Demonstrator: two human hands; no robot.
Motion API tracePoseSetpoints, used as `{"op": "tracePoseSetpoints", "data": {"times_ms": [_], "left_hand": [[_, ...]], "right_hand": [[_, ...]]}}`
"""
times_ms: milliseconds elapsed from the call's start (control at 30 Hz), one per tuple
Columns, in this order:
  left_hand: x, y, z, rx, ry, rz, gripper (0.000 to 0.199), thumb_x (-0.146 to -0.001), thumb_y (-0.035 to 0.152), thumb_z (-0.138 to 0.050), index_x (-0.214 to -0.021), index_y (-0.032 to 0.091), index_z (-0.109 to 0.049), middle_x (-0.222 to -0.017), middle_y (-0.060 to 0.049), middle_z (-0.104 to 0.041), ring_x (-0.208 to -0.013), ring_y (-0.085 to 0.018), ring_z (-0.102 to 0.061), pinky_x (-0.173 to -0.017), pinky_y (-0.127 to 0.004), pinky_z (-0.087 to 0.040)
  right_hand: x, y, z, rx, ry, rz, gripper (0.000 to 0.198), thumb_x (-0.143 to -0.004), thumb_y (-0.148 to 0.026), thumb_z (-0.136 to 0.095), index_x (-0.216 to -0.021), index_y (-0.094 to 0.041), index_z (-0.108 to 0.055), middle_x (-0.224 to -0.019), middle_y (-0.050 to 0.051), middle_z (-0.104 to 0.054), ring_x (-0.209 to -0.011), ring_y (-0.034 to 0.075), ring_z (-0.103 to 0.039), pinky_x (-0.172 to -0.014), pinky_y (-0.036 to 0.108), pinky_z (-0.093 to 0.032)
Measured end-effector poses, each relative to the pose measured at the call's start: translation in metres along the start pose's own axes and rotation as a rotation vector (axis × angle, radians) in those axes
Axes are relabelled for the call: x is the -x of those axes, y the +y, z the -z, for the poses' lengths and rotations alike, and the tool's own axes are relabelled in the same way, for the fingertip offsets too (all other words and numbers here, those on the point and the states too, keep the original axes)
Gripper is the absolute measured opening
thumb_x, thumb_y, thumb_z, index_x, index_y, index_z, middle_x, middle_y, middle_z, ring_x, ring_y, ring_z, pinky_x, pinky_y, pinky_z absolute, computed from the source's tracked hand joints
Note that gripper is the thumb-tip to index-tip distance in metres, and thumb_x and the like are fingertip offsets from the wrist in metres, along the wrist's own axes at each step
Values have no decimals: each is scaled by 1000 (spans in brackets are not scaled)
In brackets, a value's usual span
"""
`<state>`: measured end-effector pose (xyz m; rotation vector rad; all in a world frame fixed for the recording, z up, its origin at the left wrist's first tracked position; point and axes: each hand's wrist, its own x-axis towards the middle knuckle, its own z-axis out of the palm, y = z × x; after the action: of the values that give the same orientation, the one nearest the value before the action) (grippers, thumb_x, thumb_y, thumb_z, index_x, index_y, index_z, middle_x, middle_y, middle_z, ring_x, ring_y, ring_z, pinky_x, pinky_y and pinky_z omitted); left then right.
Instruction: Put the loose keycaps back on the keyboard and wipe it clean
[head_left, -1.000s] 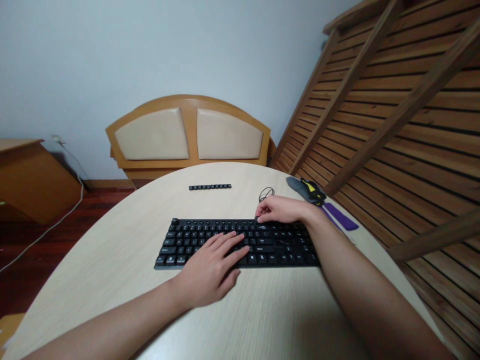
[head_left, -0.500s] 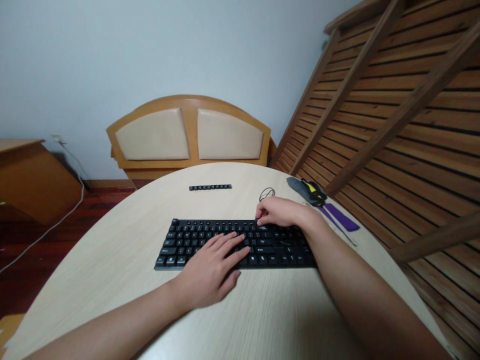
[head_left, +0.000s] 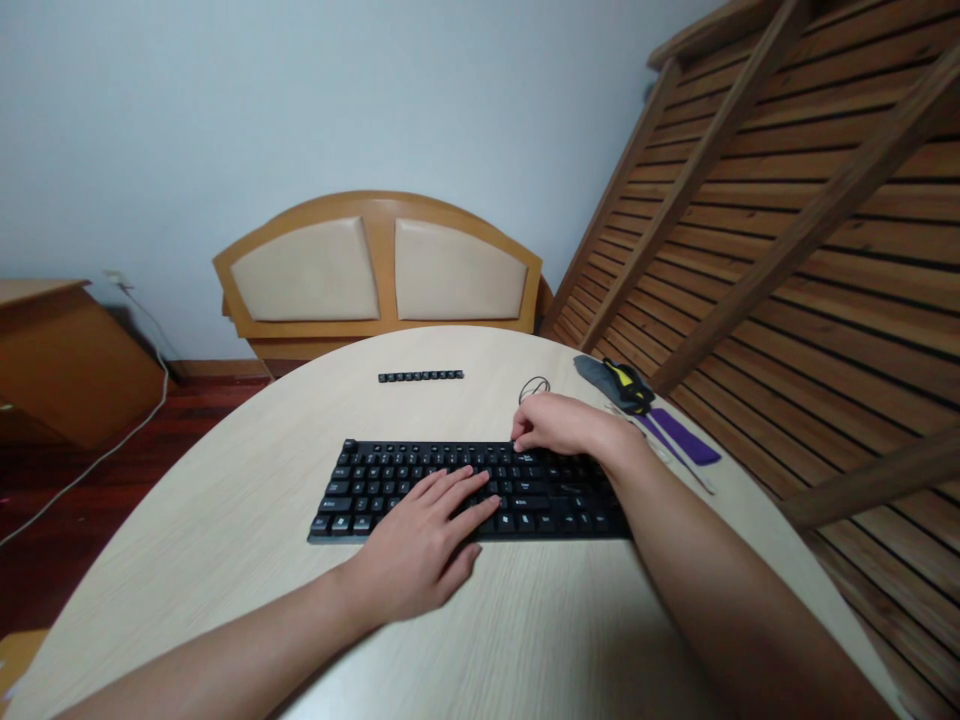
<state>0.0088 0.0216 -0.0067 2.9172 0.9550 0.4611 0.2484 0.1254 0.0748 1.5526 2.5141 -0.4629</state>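
A black computer keyboard [head_left: 341, 505] lies flat on the table in front of me. My left hand [head_left: 427, 535] rests palm down across its lower middle, fingers stretched over the keys and the thumb off the near edge. At the keyboard's far edge, right of its middle, my right hand [head_left: 551, 425] is closed, with thumb and forefinger pinched together low over the top row. Whatever sits between those fingertips is hidden. The right wrist and forearm cover part of the number pad. Beyond the keyboard, several loose black keycaps [head_left: 420, 377] stand in a straight line.
A coiled black cable [head_left: 534, 386] lies behind my right hand. At the table's [head_left: 247, 500] right rim are a grey and black item with yellow parts [head_left: 628, 384] and a purple strip [head_left: 684, 437]. A slatted wooden panel [head_left: 787, 250] leans at the right. A padded headboard [head_left: 385, 260] stands behind.
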Motion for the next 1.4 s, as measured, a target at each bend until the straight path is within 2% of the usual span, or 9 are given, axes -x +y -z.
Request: {"op": "tracePoseSetpoints", "data": {"times_ms": [100, 433, 667, 767, 867, 967, 1100, 1233, 1400], "left_hand": [[0, 0, 0, 7, -4, 1, 53, -93, 25, -53, -146, 23, -46, -156, -9, -42, -145, -29, -35, -117, -53, -34], [0, 0, 0, 33, 3, 2, 52, -93, 24, -54, -145, 24, -47, -155, -9, -43, -144, -29, -37, -117, -53, -34], [-1, 1, 2, 29, 6, 1, 49, -96, 30, -54, -144, 22, -49, -154, -11, -45, -143, -30, -39, -115, -54, -36], [-2, 3, 8, 69, 31, 15, 46, -98, 34, -54, -143, 21, -50, -149, -11, -51, -139, -30, -45, -113, -52, -39], [-11, -2, 17, 96, 48, 48, 42, -99, 33, -52, -138, 20, -54, -141, -10, -58, -128, -26, -55, -108, -47, -45], [-31, -24, 21, 40, 55, 83, 35, -100, 32, -47, -129, 17, -61, -131, -9, -65, -118, -23, -61, -106, -42, -47], [-70, -79, 17, -170, 12, 204, 32, -99, 29, -47, -122, 17, -66, -130, -12, -65, -118, -26, -61, -105, -42, -46], [-102, -131, 10, -233, -35, 253, 31, -94, 21, -50, -118, 17, -69, -134, -14, -62, -124, -30, -57, -107, -44, -43], [-124, -157, 0, -284, -86, 258, 33, -92, 19, -52, -123, 19, -66, -144, -12, -54, -133, -29, -49, -112, -44, -35]], "right_hand": [[-2, 5, -1, -82, -26, 27, 17, -82, -26, -71, -93, -18, -81, -89, 6, -79, -81, 21, -70, -69, 25, -48], [-5, 5, -6, -5, 8, 41, 17, -80, -25, -71, -93, -21, -82, -86, 6, -79, -79, 21, -70, -70, 27, -48], [6, 7, -7, -70, 4, 113, 24, -85, -21, -66, -104, -18, -79, -98, 9, -79, -87, 23, -71, -78, 28, -50], [16, 12, -20, -130, 97, 213, 29, -90, -22, -60, -115, -19, -75, -112, 11, -75, -101, 25, -68, -90, 33, -49], [25, 21, -42, -163, 247, 228, 35, -96, -24, -51, -125, -21, -70, -119, 13, -71, -110, 26, -64, -98, 38, -46], [31, 29, -65, -174, 360, 239, 39, -101, -26, -42, -135, -24, -63, -123, 11, -68, -114, 25, -62, -100, 41, -47], [34, 32, -84, -187, 507, 215, 41, -101, -25, -38, -134, -23, -61, -127, 10, -67, -119, 25, -60, -105, 43, -45], [35, 31, -87, -197, 532, 192, 39, -101, -24, -38, -129, -22, -64, -125, 10, -68, -117, 24, -61, -103, 43, -46], [36, 29, -86, -206, 536, 180, 36, -100, -25, -40, -126, -19, -65, -124, 10, -69, -116, 24, -62, -104, 42, -46]]}}
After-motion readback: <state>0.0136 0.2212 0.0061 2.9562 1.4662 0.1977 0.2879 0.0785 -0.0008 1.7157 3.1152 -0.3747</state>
